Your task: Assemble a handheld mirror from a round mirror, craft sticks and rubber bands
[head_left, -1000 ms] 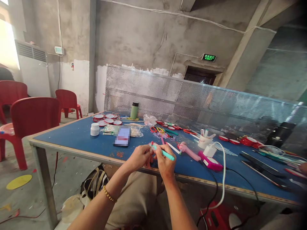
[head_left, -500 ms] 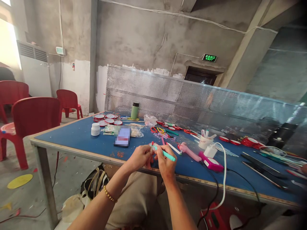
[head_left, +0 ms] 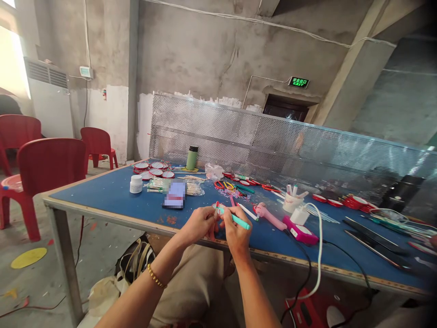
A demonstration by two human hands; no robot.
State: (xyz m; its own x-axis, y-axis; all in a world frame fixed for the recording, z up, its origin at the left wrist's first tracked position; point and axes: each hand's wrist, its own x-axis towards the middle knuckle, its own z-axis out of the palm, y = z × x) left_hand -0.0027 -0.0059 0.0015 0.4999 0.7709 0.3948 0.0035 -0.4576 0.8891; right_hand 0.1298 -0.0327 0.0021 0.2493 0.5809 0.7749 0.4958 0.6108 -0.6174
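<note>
Over the table's front edge, my right hand (head_left: 238,225) is closed around a mint-green marker pen (head_left: 241,222), its tip end pointing left toward my other hand. My left hand (head_left: 200,222) is closed in a pinch on a small red piece (head_left: 217,207) that stands up from the fingertips; its exact kind is too small to tell. The two hands almost touch, and the marker's tip end is right beside the red piece. Just beyond them lie a white pen (head_left: 248,212) and a pink stick (head_left: 232,201).
On the blue table (head_left: 112,193) are a white jar (head_left: 135,184), a phone (head_left: 175,195), a green bottle (head_left: 192,158), red-rimmed discs (head_left: 156,172), scissors (head_left: 224,185), a pink glue gun (head_left: 269,216), a magenta box (head_left: 301,231) with cables, and a white cup of pens (head_left: 292,202). A perforated metal panel (head_left: 218,127) stands behind.
Almost nothing differs. My right hand and the marker have shifted very slightly; my left hand keeps its place with the red piece.
</note>
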